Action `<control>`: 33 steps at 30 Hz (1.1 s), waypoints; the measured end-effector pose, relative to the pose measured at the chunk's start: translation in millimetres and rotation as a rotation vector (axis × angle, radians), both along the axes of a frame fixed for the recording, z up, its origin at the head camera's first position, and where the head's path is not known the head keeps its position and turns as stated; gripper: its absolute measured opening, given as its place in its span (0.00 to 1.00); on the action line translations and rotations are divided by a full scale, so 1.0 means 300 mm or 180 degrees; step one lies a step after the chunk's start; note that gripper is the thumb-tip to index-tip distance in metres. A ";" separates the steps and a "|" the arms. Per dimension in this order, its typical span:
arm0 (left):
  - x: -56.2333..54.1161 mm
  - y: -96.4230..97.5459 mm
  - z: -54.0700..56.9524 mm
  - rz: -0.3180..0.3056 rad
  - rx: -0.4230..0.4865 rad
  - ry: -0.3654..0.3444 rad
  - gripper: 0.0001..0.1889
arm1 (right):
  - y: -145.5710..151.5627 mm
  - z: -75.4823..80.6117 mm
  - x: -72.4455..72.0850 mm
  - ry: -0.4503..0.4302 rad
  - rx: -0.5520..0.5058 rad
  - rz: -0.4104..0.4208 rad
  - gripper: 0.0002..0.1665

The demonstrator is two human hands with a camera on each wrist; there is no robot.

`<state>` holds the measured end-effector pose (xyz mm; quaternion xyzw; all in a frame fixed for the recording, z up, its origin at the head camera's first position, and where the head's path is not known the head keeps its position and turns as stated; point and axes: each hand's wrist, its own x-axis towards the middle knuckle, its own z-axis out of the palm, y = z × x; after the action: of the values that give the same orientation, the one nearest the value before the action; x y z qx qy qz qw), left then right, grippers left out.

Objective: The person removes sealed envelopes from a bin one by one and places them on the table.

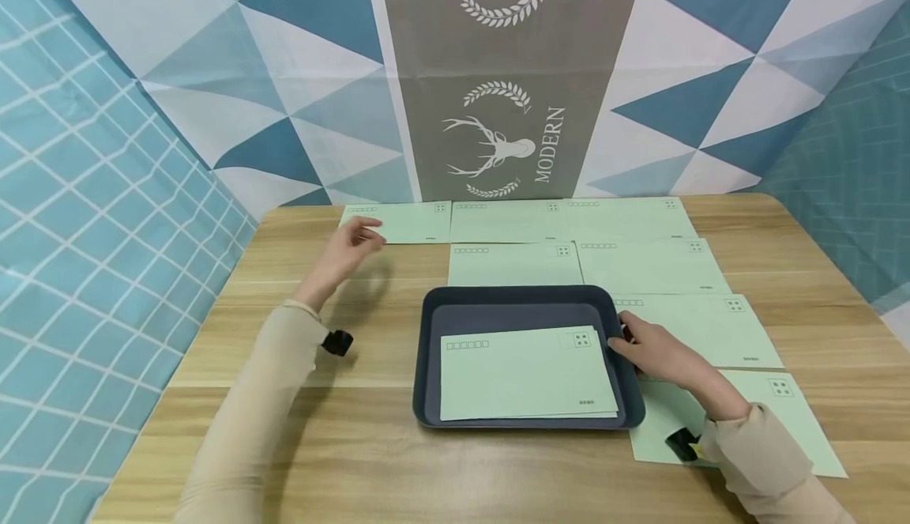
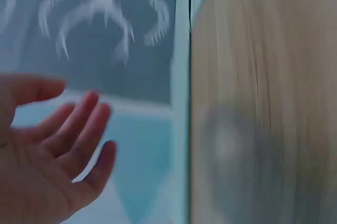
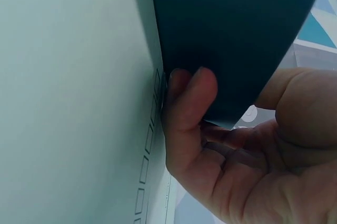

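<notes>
A dark blue-grey tray (image 1: 512,295) stands on the table with a small stack of pale green envelopes (image 1: 526,374) lying in it. My right hand (image 1: 664,354) grips the tray's right rim, thumb over the edge and fingers curled beneath it, as the right wrist view also shows. My left hand (image 1: 346,254) hovers near a pale green envelope (image 1: 412,224) at the back left of the table, its fingers loosely bent with nothing between them. In the left wrist view that hand's palm (image 2: 42,176) faces the camera, and the view is blurred.
More envelopes (image 1: 515,263) lie in rows behind the tray and down its right side, one partly under the right forearm. The wooden table (image 1: 341,445) meets a patterned cloth backdrop (image 1: 498,73) at the back. Blue gridded cloth (image 1: 92,216) hangs at the left.
</notes>
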<state>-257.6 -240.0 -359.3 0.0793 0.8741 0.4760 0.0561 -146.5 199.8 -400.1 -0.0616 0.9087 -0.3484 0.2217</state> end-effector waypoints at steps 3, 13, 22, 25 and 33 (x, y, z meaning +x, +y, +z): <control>0.086 0.079 0.029 -0.0680 -0.0824 0.0183 0.21 | -0.002 0.002 -0.004 0.0001 -0.0005 0.0011 0.16; 0.314 0.284 0.020 -0.1798 -0.3373 0.0801 0.40 | -0.008 0.012 -0.018 0.0037 0.0001 0.0089 0.15; 0.363 0.339 -0.071 -0.1971 -0.3447 0.1249 0.48 | -0.003 0.005 -0.011 0.0004 0.0003 0.0066 0.16; 0.367 0.349 -0.072 -0.1925 -0.3441 0.1364 0.46 | -0.001 0.004 -0.009 0.0002 0.0003 0.0059 0.16; 0.360 0.361 -0.078 -0.1862 -0.3115 0.1281 0.38 | 0.004 0.003 -0.003 0.0006 -0.0009 0.0045 0.16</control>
<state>-149.6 -131.8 -382.6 0.3698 0.9269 -0.0409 0.0482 -147.5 200.9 -399.2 -0.0686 0.9079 -0.3481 0.2232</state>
